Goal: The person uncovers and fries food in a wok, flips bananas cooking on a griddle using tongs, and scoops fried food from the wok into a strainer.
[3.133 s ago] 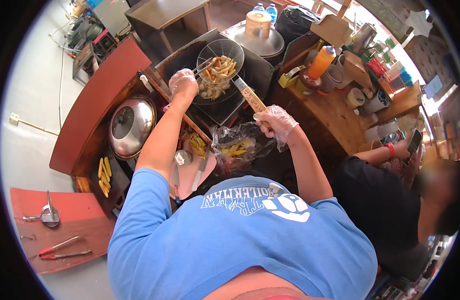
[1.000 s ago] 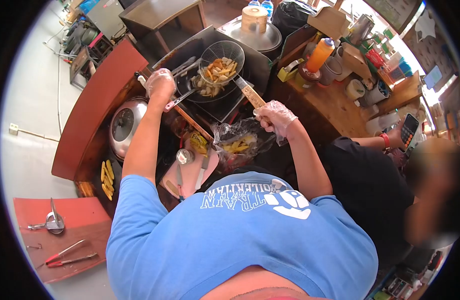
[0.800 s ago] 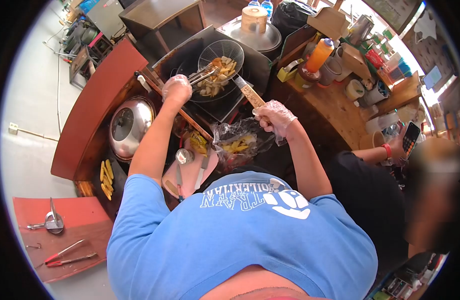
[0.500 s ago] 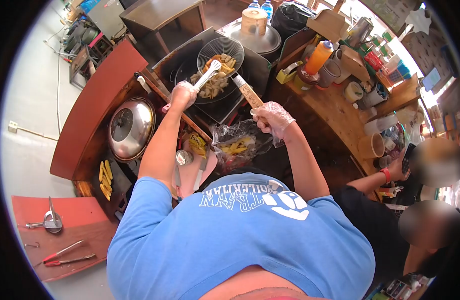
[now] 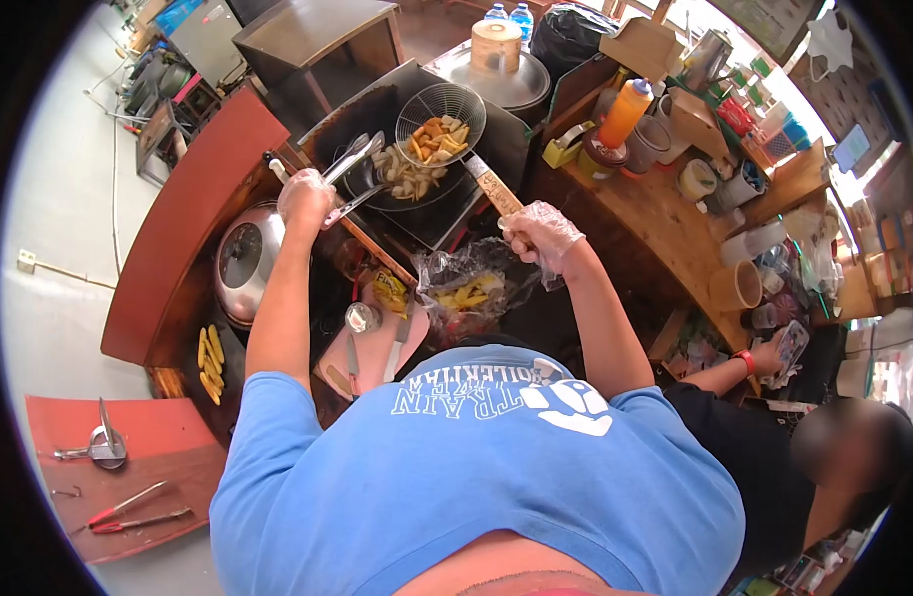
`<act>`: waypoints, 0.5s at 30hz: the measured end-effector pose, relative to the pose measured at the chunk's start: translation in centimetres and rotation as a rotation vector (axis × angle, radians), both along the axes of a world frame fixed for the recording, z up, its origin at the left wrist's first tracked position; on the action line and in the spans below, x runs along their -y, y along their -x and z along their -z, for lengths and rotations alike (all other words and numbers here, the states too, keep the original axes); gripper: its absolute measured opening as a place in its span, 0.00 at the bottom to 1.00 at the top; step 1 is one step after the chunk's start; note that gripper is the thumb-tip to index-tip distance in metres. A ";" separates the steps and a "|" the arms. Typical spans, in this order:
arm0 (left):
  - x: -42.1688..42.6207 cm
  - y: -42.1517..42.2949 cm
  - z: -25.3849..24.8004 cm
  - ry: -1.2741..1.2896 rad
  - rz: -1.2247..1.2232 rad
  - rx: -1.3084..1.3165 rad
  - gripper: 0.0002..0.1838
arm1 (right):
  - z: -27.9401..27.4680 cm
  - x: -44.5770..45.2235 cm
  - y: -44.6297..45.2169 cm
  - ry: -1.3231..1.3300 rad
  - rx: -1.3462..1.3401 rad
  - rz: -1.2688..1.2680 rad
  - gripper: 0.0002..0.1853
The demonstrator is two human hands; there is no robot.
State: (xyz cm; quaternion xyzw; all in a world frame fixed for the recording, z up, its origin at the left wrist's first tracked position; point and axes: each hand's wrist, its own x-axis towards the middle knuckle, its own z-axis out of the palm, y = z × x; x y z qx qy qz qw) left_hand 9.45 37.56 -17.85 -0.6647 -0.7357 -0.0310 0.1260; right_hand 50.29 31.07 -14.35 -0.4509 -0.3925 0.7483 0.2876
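My left hand (image 5: 307,202), in a clear plastic glove, is closed on metal tongs (image 5: 351,159) whose arms are spread at the left side of the pan. My right hand (image 5: 544,236), also gloved, grips the wooden handle (image 5: 496,189) of a wire strainer (image 5: 441,111). Browned fried pieces (image 5: 439,140) lie in the strainer, held over the back of the pan. Paler pieces (image 5: 409,177) are in the dark pan below it. A ladle-like utensil (image 5: 362,202) rests at the pan's left edge, its handle end close to my left hand.
A domed metal lid (image 5: 246,260) stands left. Near my body are a pink cutting board (image 5: 375,350) with knives and an opened plastic bag (image 5: 466,283) of yellow pieces. An orange bottle (image 5: 625,114) stands on the right counter. A co-worker's hand (image 5: 769,355) is at right.
My left hand has drawn back left from the strainer, and the tongs have spread apart. The strainer stays over the pan. The co-worker's hand has moved lower.
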 end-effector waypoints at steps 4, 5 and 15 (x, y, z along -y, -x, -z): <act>0.9 -3.0 -1.7 -0.067 -0.023 0.166 0.16 | 0.4 -0.2 -0.1 -0.019 0.003 -0.020 0.11; 0.2 -3.9 -1.8 -0.007 0.035 0.157 0.16 | 0.3 -0.2 -0.2 -0.018 0.004 -0.019 0.11; -6.2 -10.7 0.1 0.072 -0.074 0.230 0.11 | 0.3 0.3 0.2 0.013 0.051 -0.081 0.13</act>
